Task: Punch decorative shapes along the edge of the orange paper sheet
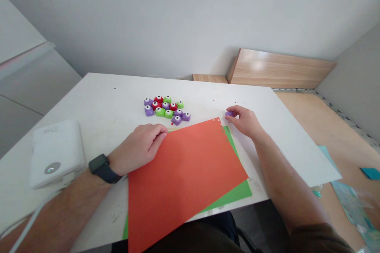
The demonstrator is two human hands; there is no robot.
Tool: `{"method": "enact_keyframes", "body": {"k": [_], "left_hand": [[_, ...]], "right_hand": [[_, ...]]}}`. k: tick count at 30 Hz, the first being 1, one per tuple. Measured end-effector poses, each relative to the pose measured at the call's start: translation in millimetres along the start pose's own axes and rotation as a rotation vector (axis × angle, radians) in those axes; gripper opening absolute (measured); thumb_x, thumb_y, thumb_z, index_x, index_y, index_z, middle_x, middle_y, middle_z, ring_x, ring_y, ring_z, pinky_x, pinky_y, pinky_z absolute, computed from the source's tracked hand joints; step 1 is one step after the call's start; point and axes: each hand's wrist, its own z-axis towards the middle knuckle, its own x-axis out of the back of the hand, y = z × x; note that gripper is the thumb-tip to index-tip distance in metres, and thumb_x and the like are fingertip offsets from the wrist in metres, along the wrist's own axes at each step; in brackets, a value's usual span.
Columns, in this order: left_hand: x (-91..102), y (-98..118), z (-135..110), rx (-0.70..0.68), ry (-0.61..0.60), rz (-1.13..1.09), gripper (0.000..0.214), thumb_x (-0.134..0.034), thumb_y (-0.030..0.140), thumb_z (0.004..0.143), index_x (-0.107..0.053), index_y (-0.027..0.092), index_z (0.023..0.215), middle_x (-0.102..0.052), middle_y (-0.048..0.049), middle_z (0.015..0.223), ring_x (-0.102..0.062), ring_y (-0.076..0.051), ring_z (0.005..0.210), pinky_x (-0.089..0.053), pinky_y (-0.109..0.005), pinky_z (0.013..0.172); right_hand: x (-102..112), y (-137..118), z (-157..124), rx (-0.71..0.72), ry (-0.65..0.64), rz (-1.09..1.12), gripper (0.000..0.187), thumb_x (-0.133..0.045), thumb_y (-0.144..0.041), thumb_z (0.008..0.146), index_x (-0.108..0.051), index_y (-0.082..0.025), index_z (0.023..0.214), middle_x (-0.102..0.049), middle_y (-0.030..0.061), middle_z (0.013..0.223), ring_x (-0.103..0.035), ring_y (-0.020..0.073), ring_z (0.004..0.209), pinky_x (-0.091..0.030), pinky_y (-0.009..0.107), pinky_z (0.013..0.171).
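Note:
An orange sheet of paper (184, 174) lies askew over a green sheet (234, 197); small punched holes run along its upper right edge. My left hand (145, 144) pinches the orange sheet at its upper left corner. To the right of the paper, my right hand (242, 118) has its thumb and fingers closed around a small purple craft punch (229, 114), at table height. Behind the sheets sits a cluster of several similar craft punches (160, 111) in purple, red and green, with white round tops bearing dark shapes.
The white table (97, 102) carries tiny paper bits near the punches. A white box-shaped device (57, 150) with a cable (32, 221) stands at the left. Past the right edge are a wooden headboard (279, 69) and a bed-like surface.

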Motion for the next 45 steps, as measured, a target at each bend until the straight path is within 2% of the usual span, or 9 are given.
{"method": "enact_keyframes", "body": {"k": [9, 14, 20, 25, 28, 36, 45], "left_hand": [[0.3, 0.3, -0.1, -0.007, 0.000, 0.009, 0.030, -0.039, 0.037, 0.111, -0.064, 0.022, 0.107, -0.073, -0.0068, 0.104, -0.066, -0.027, 0.097, -0.047, -0.042, 0.091], [-0.7, -1.0, -1.1, -0.014, -0.008, 0.009, 0.029, -0.039, 0.038, 0.112, -0.063, 0.021, 0.107, -0.073, -0.0068, 0.105, -0.066, -0.026, 0.097, -0.047, -0.042, 0.092], [-2.0, -1.4, -0.5, -0.010, 0.005, 0.009, 0.029, -0.040, 0.038, 0.111, -0.064, 0.022, 0.108, -0.074, -0.0071, 0.107, -0.067, -0.027, 0.098, -0.047, -0.042, 0.093], [-2.1, -3.3, 0.1, -0.003, -0.008, 0.014, 0.030, -0.039, 0.038, 0.112, -0.064, 0.022, 0.109, -0.074, -0.0075, 0.107, -0.067, -0.027, 0.099, -0.047, -0.043, 0.093], [-1.5, -4.0, 0.1, -0.003, 0.001, 0.013, 0.031, -0.039, 0.039, 0.112, -0.064, 0.021, 0.109, -0.074, -0.0079, 0.109, -0.067, -0.027, 0.100, -0.048, -0.043, 0.094], [-2.6, -4.1, 0.0, 0.021, 0.026, 0.006, 0.031, -0.038, 0.040, 0.111, -0.064, 0.022, 0.110, -0.075, -0.0092, 0.110, -0.068, -0.028, 0.101, -0.049, -0.043, 0.094], [2.3, 0.3, -0.5, 0.118, 0.034, -0.048, 0.031, -0.033, 0.044, 0.112, -0.056, 0.023, 0.111, -0.071, -0.0063, 0.101, -0.068, -0.027, 0.091, -0.048, -0.040, 0.082]], "right_hand": [[5.1, -0.9, -0.2, 0.002, 0.053, -0.088, 0.031, -0.070, -0.028, 0.085, -0.075, -0.024, 0.115, -0.080, 0.0075, 0.106, -0.069, 0.0233, 0.084, -0.053, 0.041, 0.083], [5.3, 2.1, 0.7, -0.007, 0.057, -0.098, 0.029, -0.070, -0.029, 0.085, -0.075, -0.025, 0.114, -0.080, 0.0076, 0.103, -0.070, 0.0244, 0.085, -0.054, 0.043, 0.087], [5.2, 10.3, 4.7, -0.078, 0.189, 0.077, 0.036, -0.072, -0.044, 0.089, -0.071, -0.024, 0.119, -0.079, 0.0093, 0.108, -0.072, 0.0255, 0.092, -0.057, 0.044, 0.088], [3.2, 9.7, 4.8, -0.114, 0.218, 0.219, 0.046, -0.074, -0.050, 0.088, -0.068, -0.022, 0.125, -0.078, 0.0107, 0.112, -0.072, 0.0255, 0.097, -0.058, 0.045, 0.092], [2.1, 0.3, 2.5, -0.131, 0.182, 0.319, 0.046, -0.075, -0.050, 0.088, -0.069, -0.021, 0.123, -0.077, 0.0099, 0.108, -0.071, 0.0238, 0.095, -0.057, 0.043, 0.091], [4.1, -23.7, -4.7, -0.207, 0.005, 0.527, 0.045, -0.076, -0.053, 0.085, -0.070, -0.020, 0.116, -0.074, 0.0065, 0.099, -0.064, 0.0182, 0.080, -0.049, 0.032, 0.066], [7.8, -24.6, -8.2, -0.216, -0.139, 0.672, 0.035, -0.079, -0.048, 0.085, -0.070, -0.021, 0.106, -0.070, 0.0032, 0.094, -0.060, 0.0154, 0.077, -0.044, 0.030, 0.065]]}}
